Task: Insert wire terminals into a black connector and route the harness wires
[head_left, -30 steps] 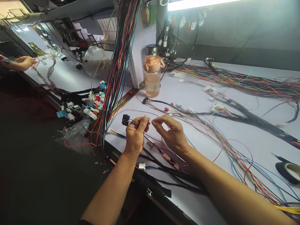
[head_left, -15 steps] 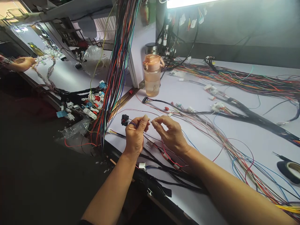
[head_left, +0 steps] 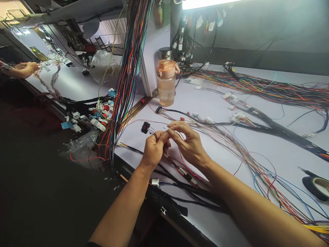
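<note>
Your left hand [head_left: 154, 149] and right hand [head_left: 189, 144] meet fingertip to fingertip near the front of the white table [head_left: 269, 151], each pinched shut on the same thin wires [head_left: 164, 131]. Those wires run left to a small black connector [head_left: 145, 127], which hangs just left of your left hand. Farther back stands an orange-capped water bottle [head_left: 166, 83], and a black tape roll [head_left: 317, 187] lies at the far right.

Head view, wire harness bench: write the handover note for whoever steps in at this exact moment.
Left hand: pinching thin dark wires that lead to the small black connector.
Right hand: fingertips meeting the left's, pinching a wire end.
Black connector lies on the white bench, clear of both hands.
Done: wire end gripped.
Left: it is not in the connector.
Black tape roll sits at far right.
</note>
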Motion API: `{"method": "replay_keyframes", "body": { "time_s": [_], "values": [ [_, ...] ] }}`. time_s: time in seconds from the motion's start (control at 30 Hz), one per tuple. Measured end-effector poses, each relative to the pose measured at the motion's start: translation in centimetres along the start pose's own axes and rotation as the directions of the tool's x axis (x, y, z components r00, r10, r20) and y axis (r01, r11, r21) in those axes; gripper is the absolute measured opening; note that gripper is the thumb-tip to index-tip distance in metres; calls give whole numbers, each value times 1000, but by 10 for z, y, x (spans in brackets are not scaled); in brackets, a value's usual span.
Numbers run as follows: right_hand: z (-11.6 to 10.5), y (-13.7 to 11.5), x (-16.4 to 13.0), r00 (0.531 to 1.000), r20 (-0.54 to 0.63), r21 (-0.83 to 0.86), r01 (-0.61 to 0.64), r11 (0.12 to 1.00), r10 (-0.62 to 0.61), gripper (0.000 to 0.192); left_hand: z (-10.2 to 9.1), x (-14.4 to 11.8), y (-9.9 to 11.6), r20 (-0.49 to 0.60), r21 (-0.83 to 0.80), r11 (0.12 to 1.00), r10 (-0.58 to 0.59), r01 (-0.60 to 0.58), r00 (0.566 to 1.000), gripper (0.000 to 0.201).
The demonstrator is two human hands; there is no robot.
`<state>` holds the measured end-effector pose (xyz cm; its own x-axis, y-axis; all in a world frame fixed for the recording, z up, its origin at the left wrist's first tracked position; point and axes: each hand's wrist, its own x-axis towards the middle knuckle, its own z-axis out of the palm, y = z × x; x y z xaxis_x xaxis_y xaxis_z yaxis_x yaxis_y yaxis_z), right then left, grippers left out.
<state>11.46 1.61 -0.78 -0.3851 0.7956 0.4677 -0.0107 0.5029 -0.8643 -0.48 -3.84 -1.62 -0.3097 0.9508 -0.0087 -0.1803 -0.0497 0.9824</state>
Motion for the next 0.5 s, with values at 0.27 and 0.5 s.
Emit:
{"method": "replay_keyframes", "body": {
  "time_s": [0.27, 0.5],
  "values": [
    [3, 0, 4, 963, 103, 269, -269, 925, 250, 18, 3, -6, -2, 189, 301, 950, 28, -85, 982, 36],
    [0, 3, 8, 904, 69, 321, -420, 849, 422, 28, 2, -8, 5, 246, 396, 904, 67, -163, 967, 23]
  ]
}}
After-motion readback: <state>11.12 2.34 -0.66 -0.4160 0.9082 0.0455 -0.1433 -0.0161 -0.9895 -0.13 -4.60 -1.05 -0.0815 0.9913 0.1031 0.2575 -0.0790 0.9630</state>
